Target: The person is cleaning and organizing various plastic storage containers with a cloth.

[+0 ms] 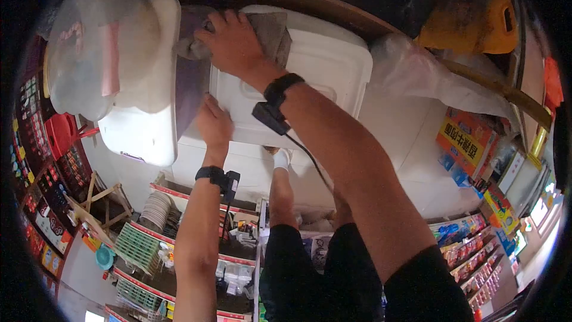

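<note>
High above shop shelves, a person reaches both bare hands to a large white lidded bin set on a top ledge under a dark wooden beam. Just left of the bin, and touching it, stands a second tub with a purplish side and a white lid, with a bulging clear bag piled on top. To the right of the bin lies crumpled plastic sheeting. Beyond that, well apart from the bin, is a yellow container.

On the bin's lid, at its far left corner, lies a grey cloth. The right hand presses down on it, its grip bent over the fabric and bunching it against the lid. The left hand rests against the bin's near left edge, where it meets the second tub. Its fingertips are hidden, so its grip cannot be told. Each wrist wears a black band with a small device.

The cloth looks soft, limp and light, and could be gathered anywhere in one hand. The bin appears to be stiff, smooth plastic, bulky and likely slippery on its flat faces. The lip under its lid, taken at two opposite sides, seems the surest hold. Its weight cannot be judged from outside.
</note>
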Tool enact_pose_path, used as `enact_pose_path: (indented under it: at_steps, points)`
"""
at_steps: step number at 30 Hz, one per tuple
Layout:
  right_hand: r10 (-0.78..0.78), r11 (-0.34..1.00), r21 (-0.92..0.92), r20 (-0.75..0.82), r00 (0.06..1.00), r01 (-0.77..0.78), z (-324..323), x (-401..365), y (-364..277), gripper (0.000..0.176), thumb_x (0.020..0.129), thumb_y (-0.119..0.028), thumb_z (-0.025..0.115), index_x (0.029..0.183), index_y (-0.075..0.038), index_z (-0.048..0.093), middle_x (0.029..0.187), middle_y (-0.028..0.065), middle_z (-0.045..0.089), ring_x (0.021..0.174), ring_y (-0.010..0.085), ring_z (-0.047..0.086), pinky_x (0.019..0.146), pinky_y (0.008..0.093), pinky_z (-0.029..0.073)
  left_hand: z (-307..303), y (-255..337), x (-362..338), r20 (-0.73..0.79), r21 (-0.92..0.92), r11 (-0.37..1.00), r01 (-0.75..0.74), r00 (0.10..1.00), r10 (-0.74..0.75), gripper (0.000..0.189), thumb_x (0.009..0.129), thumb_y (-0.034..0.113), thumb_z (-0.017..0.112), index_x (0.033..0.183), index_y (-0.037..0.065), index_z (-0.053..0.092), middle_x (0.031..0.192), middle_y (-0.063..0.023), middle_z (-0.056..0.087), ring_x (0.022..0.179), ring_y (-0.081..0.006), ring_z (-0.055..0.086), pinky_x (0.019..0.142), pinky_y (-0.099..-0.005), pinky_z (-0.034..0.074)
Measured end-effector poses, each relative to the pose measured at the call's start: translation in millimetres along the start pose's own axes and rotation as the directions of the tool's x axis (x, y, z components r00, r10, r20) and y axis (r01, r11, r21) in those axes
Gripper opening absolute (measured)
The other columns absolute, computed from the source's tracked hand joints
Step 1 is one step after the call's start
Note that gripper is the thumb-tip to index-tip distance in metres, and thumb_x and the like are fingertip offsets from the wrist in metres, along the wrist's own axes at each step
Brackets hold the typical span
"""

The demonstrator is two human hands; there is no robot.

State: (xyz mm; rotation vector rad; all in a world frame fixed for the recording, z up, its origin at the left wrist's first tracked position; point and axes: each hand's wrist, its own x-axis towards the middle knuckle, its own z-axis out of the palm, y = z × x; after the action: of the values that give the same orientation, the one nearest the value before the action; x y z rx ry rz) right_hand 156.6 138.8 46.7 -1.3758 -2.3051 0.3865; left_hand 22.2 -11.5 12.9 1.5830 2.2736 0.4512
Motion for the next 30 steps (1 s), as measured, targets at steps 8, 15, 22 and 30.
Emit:
enact_pose_path:
  at_steps: [8,15,22,30]
  points:
    - [0.237,0.972,-0.014,0.082,0.968,-0.237,-77,-96,89,0.062,0.072,-0.021,0.076,0.132,-0.022,0.058,0.129,0.0144,0.056,0.118,0.0367,0.056,0.099,0.0452,0.049,3,-3,3,-0.045,0.039,0.994,-0.104,0.993,0.106,0.046,0.104,0.028,0.037,0.082,-0.003,0.062,0.079,-0.0276,0.065,0.072,-0.0491,0.062,0.059,-0.0542,0.044]
    - [0.429,0.867,-0.292,0.025,0.903,-0.403,-99,-138,111,0.065,0.073,-0.020,0.074,0.133,-0.005,0.054,0.117,0.0276,0.054,0.116,0.0433,0.054,0.100,0.0504,0.045,1,-3,2,-0.069,0.147,0.972,-0.186,0.978,0.198,0.044,0.104,0.026,0.037,0.084,-0.004,0.062,0.076,-0.0280,0.064,0.070,-0.0492,0.061,0.058,-0.0540,0.044]
    - [0.251,0.967,-0.062,0.092,0.964,-0.246,-9,6,-2,0.054,0.074,-0.021,0.074,0.126,-0.014,0.061,0.109,0.0191,0.058,0.109,0.0365,0.057,0.093,0.0489,0.048,3,-6,1,0.043,0.052,0.999,-0.017,0.999,0.015,0.050,0.105,0.030,0.036,0.078,-0.004,0.061,0.072,-0.0286,0.063,0.068,-0.0504,0.061,0.058,-0.0548,0.045]
    - [0.098,0.995,-0.035,0.060,0.993,-0.096,-32,-48,52,0.048,0.076,-0.021,0.074,0.123,-0.015,0.062,0.109,0.0177,0.058,0.104,0.0371,0.057,0.091,0.0485,0.048,9,-15,-2,-0.070,0.176,0.967,-0.182,0.978,0.197,0.054,0.105,0.033,0.038,0.076,-0.005,0.061,0.072,-0.0299,0.063,0.067,-0.0512,0.060,0.059,-0.0565,0.044]
